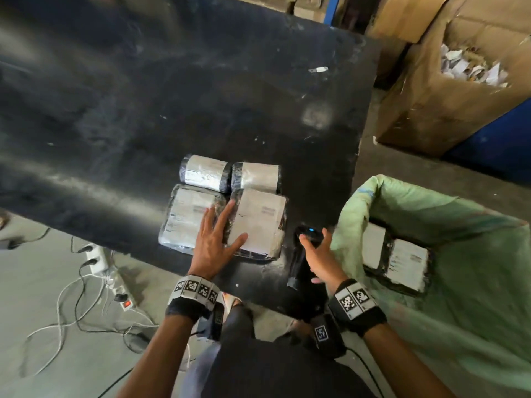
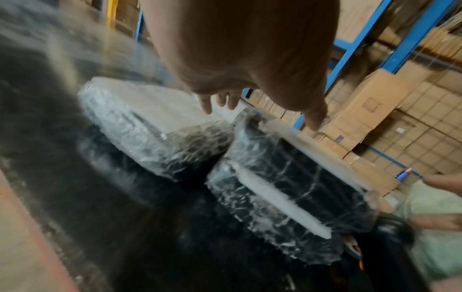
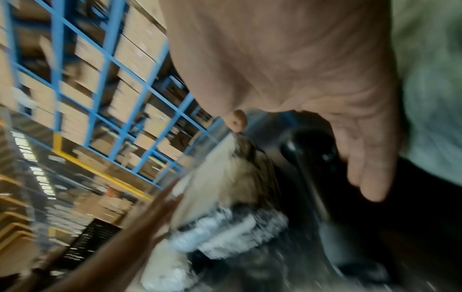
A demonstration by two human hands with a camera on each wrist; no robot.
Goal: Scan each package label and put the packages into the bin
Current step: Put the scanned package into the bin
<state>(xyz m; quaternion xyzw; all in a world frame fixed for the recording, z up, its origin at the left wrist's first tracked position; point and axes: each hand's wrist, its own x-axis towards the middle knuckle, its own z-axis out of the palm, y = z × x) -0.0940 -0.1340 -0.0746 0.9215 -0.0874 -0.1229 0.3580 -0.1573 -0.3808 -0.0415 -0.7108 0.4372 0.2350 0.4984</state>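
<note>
Four plastic-wrapped packages with white labels lie together on the black table (image 1: pixel 115 110): far left (image 1: pixel 204 172), far right (image 1: pixel 257 176), near left (image 1: pixel 186 216), near right (image 1: pixel 261 219). My left hand (image 1: pixel 221 234) is open, its fingers spread flat over the seam between the two near packages (image 2: pixel 287 177) (image 2: pixel 150 122). A black scanner (image 1: pixel 298 262) with a blue light lies on the table's right edge. My right hand (image 1: pixel 314 242) reaches over it with thumb and fingers apart on either side of the scanner (image 3: pixel 312 158), not closed round it. The green-lined bin (image 1: pixel 431 202) on the right holds two packages (image 1: pixel 408 262).
A large cardboard box (image 1: pixel 416 116) with paper scraps stands beyond the bin. A power strip and cables (image 1: pixel 94 262) lie on the floor at the left. A small white scrap (image 1: pixel 318 69) sits on the far table. Blue racking with cartons (image 2: pixel 400 49) is behind.
</note>
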